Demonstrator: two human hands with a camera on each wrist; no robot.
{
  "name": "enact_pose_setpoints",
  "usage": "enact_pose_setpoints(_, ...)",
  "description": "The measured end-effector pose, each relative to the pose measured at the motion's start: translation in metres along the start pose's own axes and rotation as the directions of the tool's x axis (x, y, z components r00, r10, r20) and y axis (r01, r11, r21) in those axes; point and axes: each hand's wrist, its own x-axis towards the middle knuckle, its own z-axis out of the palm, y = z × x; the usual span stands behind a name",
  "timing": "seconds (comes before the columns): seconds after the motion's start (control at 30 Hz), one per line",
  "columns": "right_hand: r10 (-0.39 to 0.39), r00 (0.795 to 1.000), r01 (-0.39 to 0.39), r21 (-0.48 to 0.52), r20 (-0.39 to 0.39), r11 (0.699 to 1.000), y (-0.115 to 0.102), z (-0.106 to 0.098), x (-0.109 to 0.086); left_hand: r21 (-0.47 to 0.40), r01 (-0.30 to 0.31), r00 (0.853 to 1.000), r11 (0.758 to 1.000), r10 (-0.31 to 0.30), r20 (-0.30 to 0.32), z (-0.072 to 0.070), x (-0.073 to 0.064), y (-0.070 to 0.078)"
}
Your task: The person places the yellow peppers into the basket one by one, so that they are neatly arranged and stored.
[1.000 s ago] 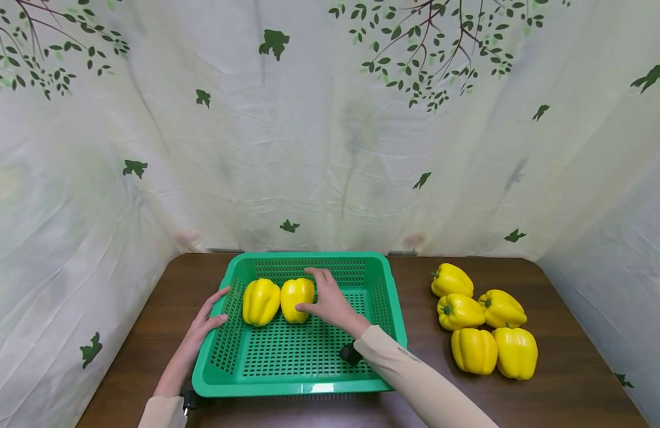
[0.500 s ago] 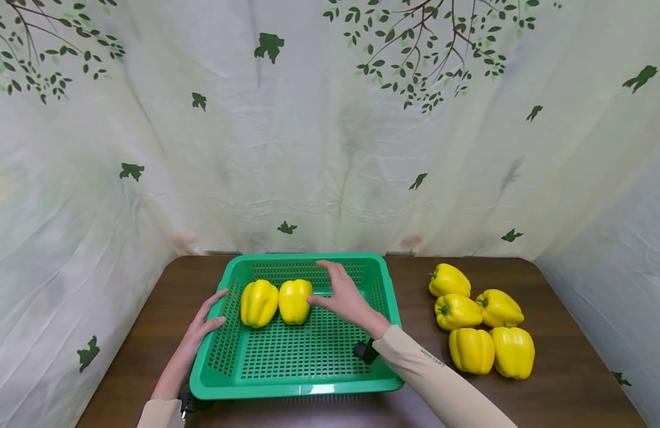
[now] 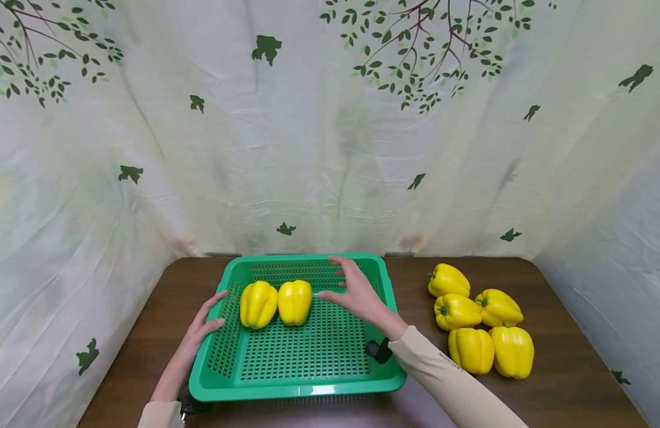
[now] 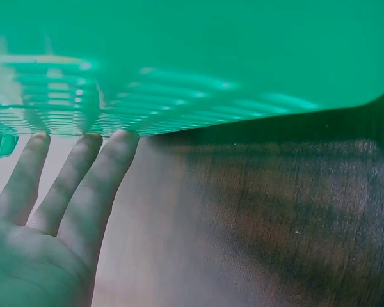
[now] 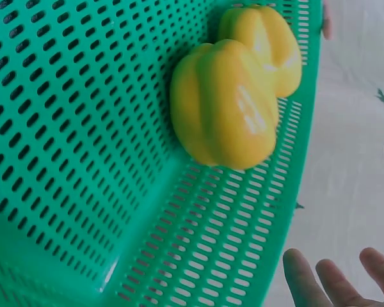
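A green plastic basket (image 3: 266, 391) with slotted walls stands on the brown table. Inside, toward its left and back, two yellow bell peppers lie side by side, a left one (image 3: 258, 305) and a right one (image 3: 295, 303). My right hand (image 3: 359, 295) hovers over the basket just right of them, thumb and fingers spread with nothing between. In the right wrist view the nearer pepper (image 5: 224, 105) partly covers the other. At the basket's left side is my left hand (image 3: 203, 323); the left wrist view has its straight fingers (image 4: 93, 185) with tips right at the slotted wall.
On the table (image 3: 415, 333) right of the basket, several more yellow bell peppers (image 3: 458, 311) lie in a loose cluster. A pale curtain (image 3: 341, 148) with leaf prints hangs behind the table and along both sides.
My right hand has let go of the right pepper in the basket and drawn away to the right. The left hand stays at the basket's left side.
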Motion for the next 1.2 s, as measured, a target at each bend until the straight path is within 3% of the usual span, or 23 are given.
enact_pose_setpoints(0.23,-0.018,0.999,0.018,-0.005,-0.028,1.000,0.000,-0.014,-0.006,-0.006,-0.025,1.000,1.000,0.025,0.002,0.000,0.000,-0.001)
enact_pose_setpoints(0.6,-0.020,0.999,0.021,0.003,-0.048,1.000,0.001,-0.042,-0.019,-0.011,0.050,0.999,0.999,-0.050,0.005,0.001,-0.001,0.002)
enact_pose_setpoints(0.77,-0.012,0.998,0.011,-0.017,-0.061,1.000,0.003,-0.051,-0.022,-0.011,0.058,0.998,0.998,-0.058,-0.001,0.001,0.000,0.002)
enact_pose_setpoints(1.0,-0.029,0.995,0.028,-0.013,-0.093,1.000,0.010,-0.065,-0.030,-0.011,0.018,1.000,1.000,-0.018,0.003,0.001,0.000,0.001)
enact_pose_setpoints(1.2,-0.032,0.990,0.027,-0.037,-0.139,0.999,0.016,-0.078,-0.041,0.001,0.052,0.999,0.999,-0.052,-0.010,0.001,0.000,0.002)
